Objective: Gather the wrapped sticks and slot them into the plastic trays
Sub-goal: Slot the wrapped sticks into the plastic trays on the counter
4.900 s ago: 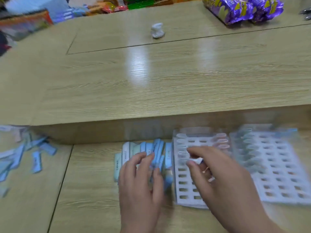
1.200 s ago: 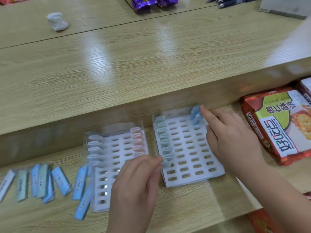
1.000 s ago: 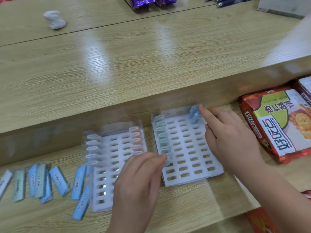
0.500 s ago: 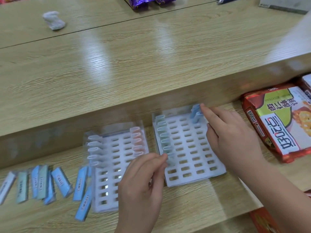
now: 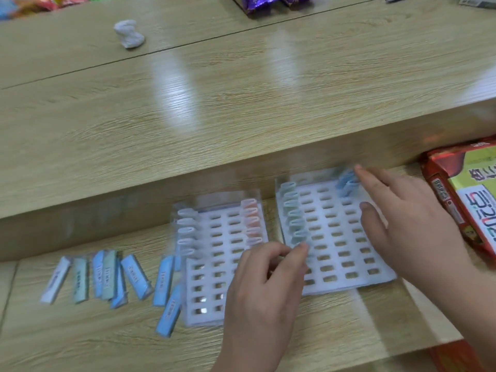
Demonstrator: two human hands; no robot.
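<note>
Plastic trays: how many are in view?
2. Left tray lies beside the loose wrapped sticks, partly behind the left hand; right tray sits under the right hand. None seems hidden.

I see both hands bare: the left hand (image 5: pixel 264 294) at lower centre and the right hand (image 5: pixel 410 232) at right, nails short and plain, forearms unsleeved to the frame's edge.

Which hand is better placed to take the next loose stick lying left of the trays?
Left: the left hand is nearer the loose sticks; the right hand rests on the right tray.
</note>
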